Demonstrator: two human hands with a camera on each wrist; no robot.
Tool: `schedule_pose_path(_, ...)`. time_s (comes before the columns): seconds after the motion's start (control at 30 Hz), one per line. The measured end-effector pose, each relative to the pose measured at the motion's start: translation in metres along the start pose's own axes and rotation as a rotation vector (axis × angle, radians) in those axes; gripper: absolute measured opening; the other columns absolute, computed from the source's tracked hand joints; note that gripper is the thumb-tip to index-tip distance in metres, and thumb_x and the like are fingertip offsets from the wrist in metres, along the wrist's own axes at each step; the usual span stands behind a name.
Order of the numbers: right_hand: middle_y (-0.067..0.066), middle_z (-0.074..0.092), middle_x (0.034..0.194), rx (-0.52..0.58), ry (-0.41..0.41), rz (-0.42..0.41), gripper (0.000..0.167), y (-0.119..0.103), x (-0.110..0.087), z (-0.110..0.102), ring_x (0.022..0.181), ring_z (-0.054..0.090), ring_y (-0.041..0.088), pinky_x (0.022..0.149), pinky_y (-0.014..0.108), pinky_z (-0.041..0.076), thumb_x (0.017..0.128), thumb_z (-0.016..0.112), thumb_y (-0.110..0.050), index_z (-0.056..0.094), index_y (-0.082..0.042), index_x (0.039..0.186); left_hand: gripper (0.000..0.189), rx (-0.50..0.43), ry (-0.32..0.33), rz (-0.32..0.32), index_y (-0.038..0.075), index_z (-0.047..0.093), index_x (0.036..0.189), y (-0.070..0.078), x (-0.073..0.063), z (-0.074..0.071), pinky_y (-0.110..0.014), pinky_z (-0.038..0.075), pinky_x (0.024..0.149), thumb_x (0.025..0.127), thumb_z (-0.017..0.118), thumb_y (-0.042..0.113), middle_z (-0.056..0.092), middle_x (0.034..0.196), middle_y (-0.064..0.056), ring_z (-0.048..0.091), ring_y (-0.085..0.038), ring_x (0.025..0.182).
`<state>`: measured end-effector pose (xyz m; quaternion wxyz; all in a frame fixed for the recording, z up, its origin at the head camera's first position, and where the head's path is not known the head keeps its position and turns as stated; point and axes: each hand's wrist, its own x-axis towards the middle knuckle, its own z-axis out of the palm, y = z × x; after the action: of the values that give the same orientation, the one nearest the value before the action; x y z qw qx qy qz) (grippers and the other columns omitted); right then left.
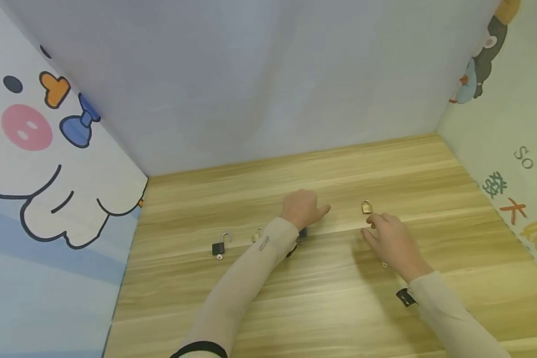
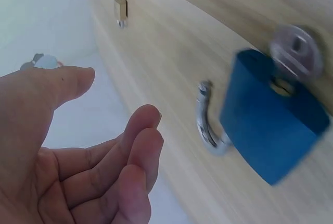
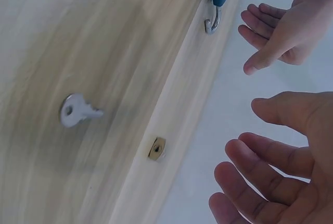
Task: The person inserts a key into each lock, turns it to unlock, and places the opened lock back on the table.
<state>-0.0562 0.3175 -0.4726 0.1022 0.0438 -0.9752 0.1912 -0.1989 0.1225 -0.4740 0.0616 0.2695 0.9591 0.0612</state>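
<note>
My left hand (image 1: 301, 209) hovers beyond a blue padlock (image 2: 270, 117), its fingers loosely bent and holding nothing. The padlock's shackle is open and a key (image 2: 297, 52) sits in its keyhole; in the head view my left wrist partly covers it. To the right, my right hand (image 1: 396, 243) is held over the wood, thumb apart from the relaxed fingers, with nothing in it. Just beyond its fingertips a small brass padlock (image 1: 366, 207) has its shackle closed, and its keyhole shows bare in the right wrist view. A loose silver key (image 3: 78, 110) lies near the right hand.
On the left of the wooden table (image 1: 170, 298) lies a black padlock (image 1: 218, 248) with an open shackle and a key in it. Another brass padlock (image 1: 256, 235) is partly behind my left sleeve. Printed panels and a pale wall (image 1: 268, 89) border the table.
</note>
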Motion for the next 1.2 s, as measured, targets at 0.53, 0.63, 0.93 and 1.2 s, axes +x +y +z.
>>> schedule_pose_path(0.53,0.02,0.068,0.097,0.013,0.03,0.103,0.027,0.029,-0.03,-0.009,0.085,0.065,0.036,0.073,0.049,0.054,0.093,0.07,-0.016,0.066,0.005,0.107,0.058,-0.02,-0.016,0.12,0.02,0.04,0.055,0.06,0.046,0.021,-0.021,0.026,0.035,0.095,0.055,0.058,0.029,0.046,0.009,0.026,-0.005,0.04)
schedule_pose_path(0.63,0.02,0.068,0.097,0.005,0.039,0.127,0.026,0.034,-0.037,-0.008,0.084,0.065,0.036,0.072,0.05,0.054,0.092,0.071,-0.017,0.066,0.005,0.107,0.058,-0.024,-0.008,0.131,0.019,0.041,0.054,0.072,0.053,0.025,-0.023,0.029,0.035,0.095,0.055,0.057,0.032,0.045,0.008,0.031,-0.006,0.04)
schedule_pose_path(0.93,0.017,0.067,0.093,-0.008,0.056,0.162,0.025,0.046,-0.05,-0.008,0.08,0.064,0.032,0.069,0.046,0.054,0.09,0.073,-0.016,0.067,0.004,0.104,0.053,-0.049,-0.032,0.13,0.019,0.046,0.056,0.097,0.068,0.033,-0.027,0.042,0.039,0.093,0.061,0.055,0.048,0.052,0.006,0.045,-0.009,0.046)
schedule_pose_path(1.2,0.015,0.067,0.092,-0.02,0.076,0.15,0.025,0.055,-0.057,-0.005,0.078,0.064,0.028,0.067,0.042,0.055,0.089,0.075,-0.014,0.067,0.004,0.104,0.055,-0.021,-0.056,0.135,0.019,0.043,0.056,0.109,0.082,0.045,-0.022,0.034,0.038,0.094,0.06,0.055,0.038,0.048,0.008,0.034,-0.006,0.042)
